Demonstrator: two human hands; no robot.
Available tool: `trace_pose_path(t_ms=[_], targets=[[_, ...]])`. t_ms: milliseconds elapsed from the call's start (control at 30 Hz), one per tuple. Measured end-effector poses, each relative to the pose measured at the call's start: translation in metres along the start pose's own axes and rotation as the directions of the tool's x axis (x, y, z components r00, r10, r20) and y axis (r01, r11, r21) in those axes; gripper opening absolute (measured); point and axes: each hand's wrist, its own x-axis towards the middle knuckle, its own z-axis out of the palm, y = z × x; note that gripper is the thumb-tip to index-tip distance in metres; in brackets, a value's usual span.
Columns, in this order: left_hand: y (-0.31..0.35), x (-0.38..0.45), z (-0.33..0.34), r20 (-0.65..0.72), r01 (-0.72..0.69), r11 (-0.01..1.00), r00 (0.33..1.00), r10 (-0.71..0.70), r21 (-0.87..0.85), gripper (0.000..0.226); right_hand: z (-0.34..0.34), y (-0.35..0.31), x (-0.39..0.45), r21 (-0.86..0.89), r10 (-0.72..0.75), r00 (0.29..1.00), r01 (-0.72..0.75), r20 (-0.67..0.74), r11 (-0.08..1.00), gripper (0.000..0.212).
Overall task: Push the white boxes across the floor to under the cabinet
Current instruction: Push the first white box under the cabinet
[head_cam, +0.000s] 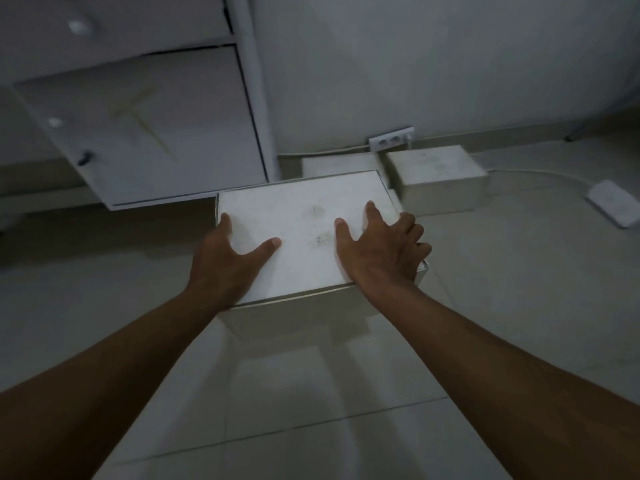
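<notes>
A large white box point(304, 230) sits on the tiled floor in the middle of the head view, its far left corner close to the bottom edge of the white cabinet point(145, 133). My left hand point(228, 261) grips its near left corner, thumb lying on the lid. My right hand point(381, 251) holds the near right corner, fingers spread over the lid and side. A smaller white box point(436, 174) stands behind it to the right, near the wall. A flat white box point(339, 164) lies behind the large one, partly hidden.
The cabinet door point(104, 140) hangs tilted with a dark handle. A white power strip point(391, 140) leans at the wall base. A cable runs along the floor to a white adapter point(613, 202) at the right. A dark gap shows under the cabinet at the left.
</notes>
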Motion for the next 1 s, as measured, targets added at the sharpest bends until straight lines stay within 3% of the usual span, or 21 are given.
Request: trace_pose_path(t_ms=[200,467,833,1000], targets=[[-0.074,0.02,-0.035,0.002,0.025,0.995,1.0,-0.026,0.1,0.106,0.062,-0.058,-0.036,0.034,0.0,0.995,-0.004,0.1,0.999,0.068],[-0.186,0.041,-0.04,0.018,0.103,0.993,0.994,-0.104,0.049,0.105,0.145,-0.119,-0.064,-0.028,-0.025,0.991,0.029,0.131,0.999,0.067],[-0.284,0.046,0.014,0.084,0.189,0.982,0.978,-0.189,0.01,0.109,0.249,-0.112,-0.086,-0.087,-0.03,0.979,0.048,0.2,0.995,0.066],[-0.309,0.04,0.036,0.083,0.198,0.98,0.977,-0.198,0.011,0.104,0.274,-0.1,-0.091,-0.119,-0.071,0.985,0.09,0.155,0.989,0.067]])
